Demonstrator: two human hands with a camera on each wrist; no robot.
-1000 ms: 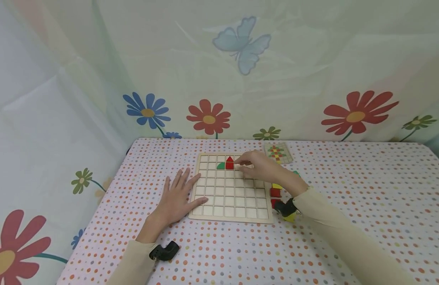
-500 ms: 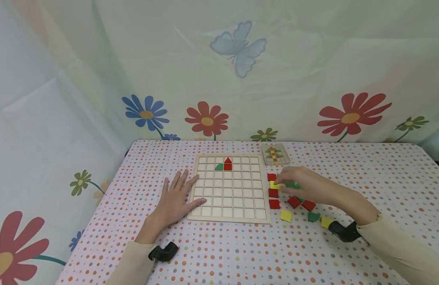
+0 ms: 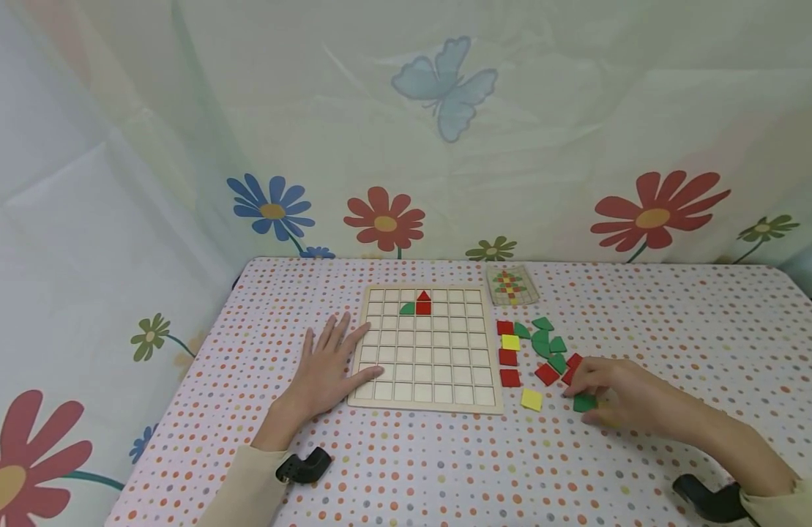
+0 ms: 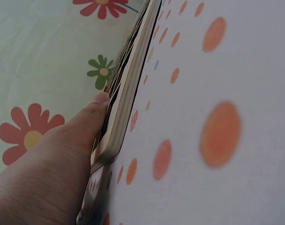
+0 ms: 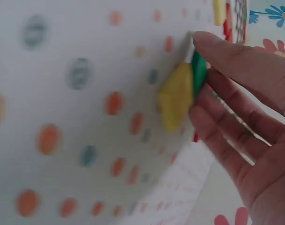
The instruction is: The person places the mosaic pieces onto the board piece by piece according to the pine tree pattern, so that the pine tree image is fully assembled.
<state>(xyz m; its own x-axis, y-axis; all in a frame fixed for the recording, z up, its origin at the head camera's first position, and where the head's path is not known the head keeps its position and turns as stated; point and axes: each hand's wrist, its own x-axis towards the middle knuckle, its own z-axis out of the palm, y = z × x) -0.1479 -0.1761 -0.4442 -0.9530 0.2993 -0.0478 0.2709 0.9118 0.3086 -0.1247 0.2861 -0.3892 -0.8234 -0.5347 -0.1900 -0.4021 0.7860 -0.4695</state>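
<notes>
A wooden grid board lies on the table, with a red triangle, a red square and a green quarter-round tile in its upper cells. My left hand lies flat with fingers spread at the board's left side, its thumb over the rim; the left wrist view shows that thumb along the edge. Right of the board, my right hand pinches a green tile between thumb and fingers, close over the table. A yellow tile lies beside it, mostly hidden in the head view.
Several red, yellow and green tiles lie loose right of the board, among them a yellow square and a red square. A pattern card with a coloured tree lies behind them. A floral cloth hangs at the table's back edge.
My right hand has moved from over the board to the loose tiles, then nearer and right to the green tile it now pinches. The left hand has stayed in place.
</notes>
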